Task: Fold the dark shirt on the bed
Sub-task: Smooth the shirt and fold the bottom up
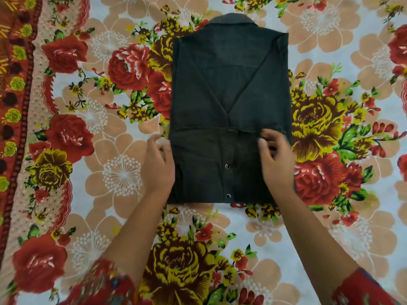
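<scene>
On the bed, nearest edge: two patterned red sleeves (pixel 105 285) enter from the lower corners, bare forearms reaching forward over the floral bedsheet (pixel 308 249).
Left hand (pixel 159 164): lies at the left edge of the dark shirt (pixel 229 89), level with its lower folded part; fingers (pixel 157 140) loosely curled and blurred, touching or just beside the cloth edge. Whether it pinches any fabric cannot be told.
Right hand (pixel 276 161): over the right side of the shirt's lower part; fingers bent, thumb apart from them, fingertips at the upper edge of the turned-up hem panel. It looks loosely spread, not clenched, and a real grip on the cloth cannot be made out.
Shirt, place: middle of the bed, slightly towards the far edge, lying flat as a tall rectangle.
Shirt, near part: the bottom is turned up into a band, its top edge running across between the two hands; two metal snap buttons (pixel 227 166) show on it, one above the other.
Shirt, middle: both sides are folded inwards, their edges meeting in a V shape above the band.
Shirt, far part: the collar (pixel 232 18) points to the far edge of the bed.
Bed, left edge: a dark red patterned border (pixel 13 84) runs along the sheet.
</scene>
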